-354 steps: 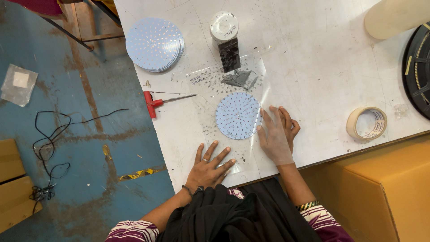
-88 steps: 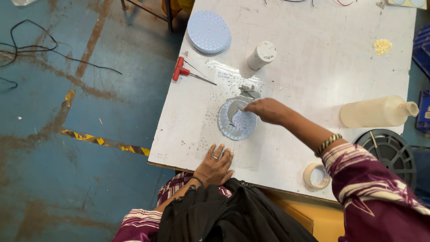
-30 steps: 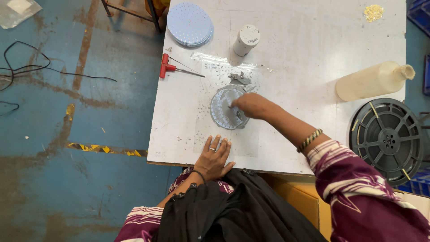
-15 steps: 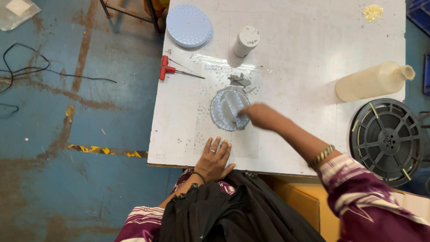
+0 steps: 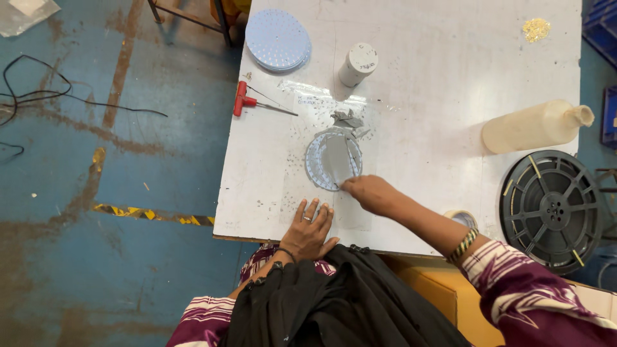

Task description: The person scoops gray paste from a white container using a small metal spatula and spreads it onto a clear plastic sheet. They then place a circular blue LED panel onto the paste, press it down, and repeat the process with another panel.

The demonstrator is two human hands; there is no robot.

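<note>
A pale blue perforated disc (image 5: 316, 166) lies on a clear plastic sheet (image 5: 302, 193) on the white table (image 5: 450, 77). A grey strip (image 5: 337, 159) curls up off the disc's face. My right hand (image 5: 371, 193) pinches the near end of that strip, just below the disc's right edge. My left hand (image 5: 310, 230) lies flat with fingers spread on the sheet near the table's front edge. A crumpled grey scrap (image 5: 347, 119) sits just beyond the disc.
A stack of similar blue discs (image 5: 277, 40) is at the far left corner, with a white cylinder (image 5: 358, 64) and a red-handled tool (image 5: 247, 101) near it. A cream bottle (image 5: 536, 126) lies at right. A black reel (image 5: 553, 209) and a tape roll (image 5: 464, 220) sit by the right edge.
My right hand has drawn back from the disc's middle toward me, pulling the grey strip up off the disc. My left hand has stayed flat on the sheet.
</note>
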